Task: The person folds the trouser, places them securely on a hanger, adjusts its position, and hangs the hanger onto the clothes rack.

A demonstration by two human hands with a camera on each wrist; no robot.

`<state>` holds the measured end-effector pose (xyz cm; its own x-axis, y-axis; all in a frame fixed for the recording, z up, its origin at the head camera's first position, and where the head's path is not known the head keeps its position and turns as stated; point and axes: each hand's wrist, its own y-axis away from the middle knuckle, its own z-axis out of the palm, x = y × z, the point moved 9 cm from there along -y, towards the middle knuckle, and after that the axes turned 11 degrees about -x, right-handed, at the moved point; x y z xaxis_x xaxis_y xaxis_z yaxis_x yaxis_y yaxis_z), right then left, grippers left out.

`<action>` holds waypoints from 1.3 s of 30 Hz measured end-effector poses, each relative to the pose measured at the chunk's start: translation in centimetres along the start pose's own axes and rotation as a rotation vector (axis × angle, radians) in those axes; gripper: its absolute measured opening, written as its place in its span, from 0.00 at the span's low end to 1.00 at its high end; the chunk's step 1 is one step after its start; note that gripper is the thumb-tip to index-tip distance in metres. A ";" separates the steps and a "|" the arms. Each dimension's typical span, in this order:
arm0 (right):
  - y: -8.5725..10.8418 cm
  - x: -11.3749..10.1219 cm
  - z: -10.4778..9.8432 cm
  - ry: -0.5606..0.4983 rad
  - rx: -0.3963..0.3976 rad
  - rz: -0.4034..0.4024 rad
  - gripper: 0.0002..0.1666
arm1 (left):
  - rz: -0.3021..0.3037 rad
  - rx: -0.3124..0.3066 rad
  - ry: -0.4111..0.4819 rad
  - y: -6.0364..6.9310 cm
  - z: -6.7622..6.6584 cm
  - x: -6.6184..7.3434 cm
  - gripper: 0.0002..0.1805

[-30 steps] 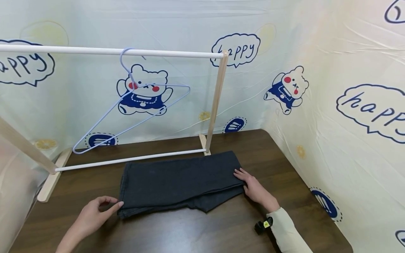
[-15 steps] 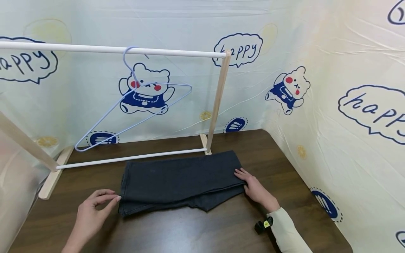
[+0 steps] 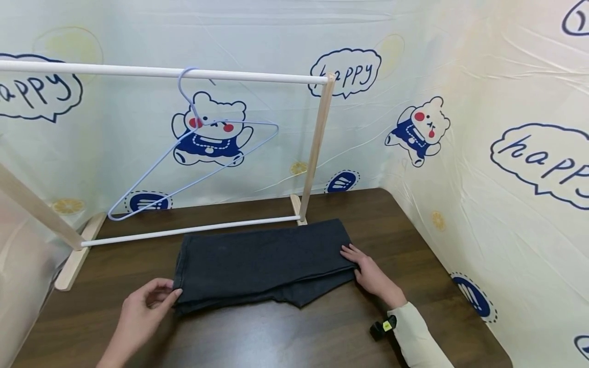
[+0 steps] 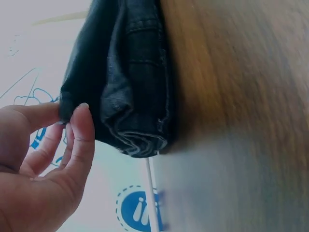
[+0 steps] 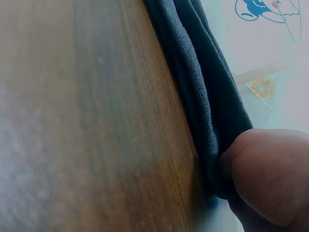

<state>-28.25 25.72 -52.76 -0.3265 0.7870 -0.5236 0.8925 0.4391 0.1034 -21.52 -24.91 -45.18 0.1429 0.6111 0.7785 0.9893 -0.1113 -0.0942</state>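
A folded pair of dark jeans [image 3: 262, 260] lies across the table, its layers uneven along the near edge. At its left end my left hand [image 3: 143, 312] pinches the upper layer's hem between thumb and fingers. In the left wrist view, that hand [image 4: 58, 154] lifts the hem [image 4: 66, 106] a little off the stacked layers beneath. My right hand [image 3: 370, 271] holds the right end, fingers lying over the top and thumb at the front edge. The right wrist view has the thumb [image 5: 273, 174] pressed against the fold of the denim [image 5: 193, 87]; the other fingers are hidden there.
Behind the jeans stands a wooden-legged rack [image 3: 317, 148] with a white top rail [image 3: 115, 70] and lower rail [image 3: 193, 232]. A light-blue hanger [image 3: 152, 168] hangs from the top rail. Printed curtain [image 3: 483, 245] borders the brown table [image 3: 257, 337] at the back and right.
My left hand has shifted slightly along the jeans' left end and now pinches the upper layer's hem higher up. My right hand has stayed in place.
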 end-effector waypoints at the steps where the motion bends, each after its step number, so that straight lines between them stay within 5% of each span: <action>1: 0.0 0.0 0.0 0.001 0.002 -0.002 0.40 | -0.024 -0.010 0.014 0.1 0.0 -0.2 0.11; 8: 0.1 -0.2 -0.1 0.003 0.006 -0.005 0.39 | -0.163 -0.148 0.055 0.8 1.1 -2.5 0.17; 14: 0.1 -0.4 -0.1 0.033 -0.010 0.002 0.39 | -0.205 -0.235 -0.062 1.0 1.5 -3.4 0.21; 18: 0.1 -0.5 -0.2 0.042 -0.014 0.000 0.38 | -0.121 -0.199 -0.177 0.9 0.8 -2.2 0.24; 25: 0.2 -0.9 0.0 0.092 -0.058 -0.005 0.38 | 0.146 -0.027 -0.294 0.4 0.2 1.9 0.29; 29: 0.4 -1.4 0.1 0.035 -0.173 0.000 0.36 | 0.239 -0.073 -0.323 -0.3 1.7 3.2 0.28; 34: 0.2 -2.1 -1.5 -0.083 -0.334 -0.017 0.34 | 0.205 -0.270 -0.326 -0.9 3.4 2.8 0.21; 39: -1.8 -2.4 -3.3 -0.097 -0.282 -0.070 0.39 | 0.278 -0.305 -0.343 -1.5 2.7 4.6 0.17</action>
<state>-30.11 24.42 -48.90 -0.3407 0.7119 -0.6141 0.7432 0.6040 0.2878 -22.29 -19.79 -43.18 0.4499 0.7414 0.4980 0.8668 -0.4967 -0.0436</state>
